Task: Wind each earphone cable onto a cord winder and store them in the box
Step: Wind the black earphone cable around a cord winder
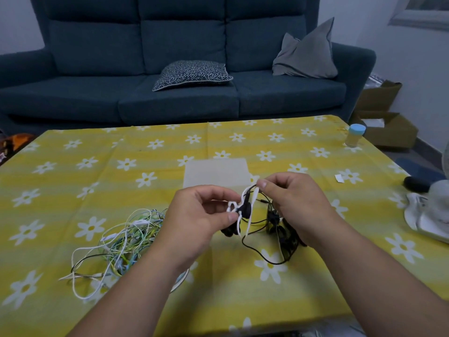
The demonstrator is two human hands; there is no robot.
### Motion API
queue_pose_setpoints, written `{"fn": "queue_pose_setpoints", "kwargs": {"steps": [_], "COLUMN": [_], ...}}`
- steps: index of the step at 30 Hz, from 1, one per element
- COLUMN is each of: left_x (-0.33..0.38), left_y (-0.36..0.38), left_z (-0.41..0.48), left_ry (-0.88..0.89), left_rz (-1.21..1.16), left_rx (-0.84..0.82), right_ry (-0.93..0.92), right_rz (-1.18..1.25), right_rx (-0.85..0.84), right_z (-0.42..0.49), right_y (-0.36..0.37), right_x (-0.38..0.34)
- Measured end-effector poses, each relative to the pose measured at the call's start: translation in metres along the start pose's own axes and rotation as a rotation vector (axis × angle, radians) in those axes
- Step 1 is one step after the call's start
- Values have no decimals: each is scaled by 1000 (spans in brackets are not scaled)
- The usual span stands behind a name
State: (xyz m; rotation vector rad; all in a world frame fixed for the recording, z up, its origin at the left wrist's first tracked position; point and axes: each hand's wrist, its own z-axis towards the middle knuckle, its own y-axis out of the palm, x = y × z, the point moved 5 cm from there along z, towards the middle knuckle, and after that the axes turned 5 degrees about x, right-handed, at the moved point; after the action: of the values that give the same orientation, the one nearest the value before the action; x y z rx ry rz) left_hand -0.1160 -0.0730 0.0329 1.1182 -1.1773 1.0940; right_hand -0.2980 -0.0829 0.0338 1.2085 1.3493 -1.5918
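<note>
Two bare forearms (136, 300) reached in from the near edge. The left hand (201, 215) pinched a white looped strand (245, 198) between thumb and forefinger, with black earbuds (245, 211) bunched at the pinch. Just right of it, the right hand (296, 203) pinched the strand's upper end; the black earphone cable (267, 260) sagged below the grip onto the yellow flowered tablecloth (243, 300). Left of the grip lay a tangle of white and green cables (126, 239). Beyond the grip lay a pale flat rectangle (216, 172), then a blue sofa (170, 57)
</note>
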Motion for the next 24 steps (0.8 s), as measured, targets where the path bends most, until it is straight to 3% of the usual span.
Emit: {"fn": "queue_pose_setpoints", "kwargs": {"steps": [2,5,9,14,24], "left_x": [1,0,-5,-8,-1], "left_y": [1,-2,-18,-30,-32], "left_z": [1,2,7,9,10], "left_ry": [1,-13,-20,-33,-86], "left_rz": [-79,-177,-168,-112,-259], "left_rx": [3,54,265,386,303], "right_ry": [20,37,27,18,-41], "right_rz": [-34,-134,-158,-143,-232], "right_rx": [-48,-259,-428,-516,-456], "right_z": [-1,-8,-21,-25,-21], "right_y": [3,23,45,46,34], "right_x": [1,6,9,2,0]}}
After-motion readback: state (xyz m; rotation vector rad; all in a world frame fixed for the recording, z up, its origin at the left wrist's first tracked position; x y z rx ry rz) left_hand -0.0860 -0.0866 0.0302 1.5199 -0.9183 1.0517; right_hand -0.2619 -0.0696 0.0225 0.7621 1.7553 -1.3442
